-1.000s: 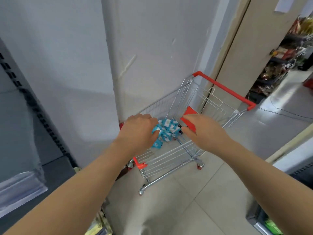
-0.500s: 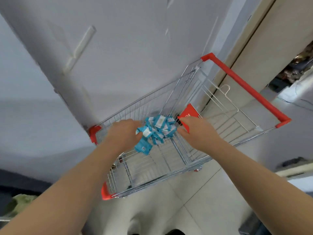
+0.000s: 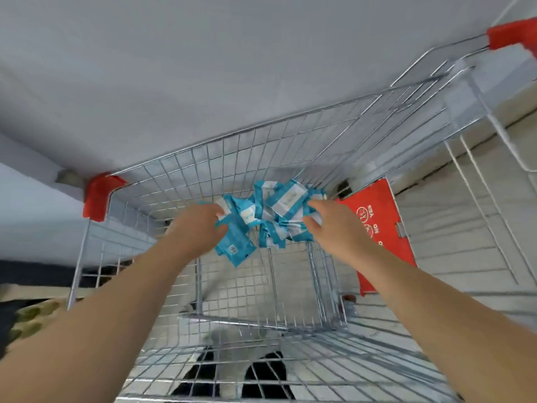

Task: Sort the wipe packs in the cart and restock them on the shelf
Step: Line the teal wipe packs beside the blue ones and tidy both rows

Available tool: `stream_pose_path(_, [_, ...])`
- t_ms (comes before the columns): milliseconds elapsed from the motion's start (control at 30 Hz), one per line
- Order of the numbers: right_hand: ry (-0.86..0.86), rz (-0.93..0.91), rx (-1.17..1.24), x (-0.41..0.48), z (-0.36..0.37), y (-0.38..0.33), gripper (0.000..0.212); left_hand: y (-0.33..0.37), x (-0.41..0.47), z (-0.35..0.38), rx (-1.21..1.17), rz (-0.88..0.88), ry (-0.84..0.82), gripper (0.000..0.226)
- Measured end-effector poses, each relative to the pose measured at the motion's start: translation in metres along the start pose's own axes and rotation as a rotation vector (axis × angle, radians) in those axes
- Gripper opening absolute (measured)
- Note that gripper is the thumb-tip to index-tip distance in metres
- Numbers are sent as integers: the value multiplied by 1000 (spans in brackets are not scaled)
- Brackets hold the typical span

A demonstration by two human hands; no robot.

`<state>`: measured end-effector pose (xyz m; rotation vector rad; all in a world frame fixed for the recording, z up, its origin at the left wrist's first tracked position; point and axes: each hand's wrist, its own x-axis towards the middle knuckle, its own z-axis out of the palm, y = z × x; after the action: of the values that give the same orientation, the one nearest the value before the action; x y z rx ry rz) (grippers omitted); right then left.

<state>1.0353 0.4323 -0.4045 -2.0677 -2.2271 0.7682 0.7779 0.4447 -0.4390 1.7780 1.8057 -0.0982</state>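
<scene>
**Both hands gather the wipe packs in the cart**

The wire cart (image 3: 261,146) fills the view, its red flap (image 3: 377,222) at 3 o'clock. The blue-and-white wipe packs (image 3: 279,210) are bunched inside the basket, just above centre. They are squeezed from both sides, likely so the loose pile lifts as one. Both forearms reach forward. The left hand (image 3: 200,228) at the pile's 9 o'clock and the right hand (image 3: 337,225) at its 3 o'clock curl their fingers round its edges.

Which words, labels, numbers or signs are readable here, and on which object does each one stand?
"YES": white print, turned sideways, on the red plastic flap in the cart.
"NO": on the same flap, beside "YES".
On the wipe packs: pale print, too blurred to read.
On the lowest wipe pack: a barcode, digits too small to read.
</scene>
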Motion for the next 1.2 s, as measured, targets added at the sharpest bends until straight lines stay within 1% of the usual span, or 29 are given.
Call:
stream_pose_path(133, [-34,61,131,48,48,32,47,-17,44,48,-97,-105,-18,36])
stream_pose_path(233, [-22,133,240,85,82,51,46,-32,71,80,-134,-160,-27,43])
stream_pose_path(300, [13,185,323,105,101,60,45,-40,87,98,-120,-185,-27,49])
stream_pose_path(467, [93,221,360,140,135,74,38,-55,114,133,-4,-213,10,50])
stream_pose_path(533, [161,245,411,148,143,77,35,-57,121,143,22,-209,31,45])
stream_pose_path(600, [235,283,476,151,148,79,31,-58,122,149,65,-225,19,32])
stream_pose_path(667, [264,314,596,150,146,79,26,-61,121,154,105,-231,-26,21])
stream_pose_path(700, [258,313,651,148,144,78,26,-63,118,156,108,-224,-49,20])
stream_pose_path(767, [197,295,712,136,137,76,28,-67,110,158,96,-198,-65,25])
stream_pose_path(800, [146,275,715,128,133,74,28,-69,104,159,93,-182,-63,35])
stream_pose_path(867, [12,200,647,106,127,69,28,-70,93,164,110,-166,-74,64])
stream_pose_path(900, [-59,143,601,95,125,68,28,-70,89,169,103,-169,-88,72])
stream_pose_path(933, [-125,87,562,85,126,66,27,-71,86,176,61,-181,-104,74])
stream_pose_path(1000, [-251,10,502,68,132,66,26,-75,83,189,-111,-230,-112,65])
stream_pose_path(1067, [-347,-23,403,58,147,70,26,-81,80,197,-257,-256,-114,46])
stream_pose_path(1133, [-407,-24,313,53,165,75,25,-86,78,193,-307,-235,-124,27])
stream_pose_path(1200, [-432,-12,306,51,182,79,27,-87,75,178,-324,-204,-85,21])
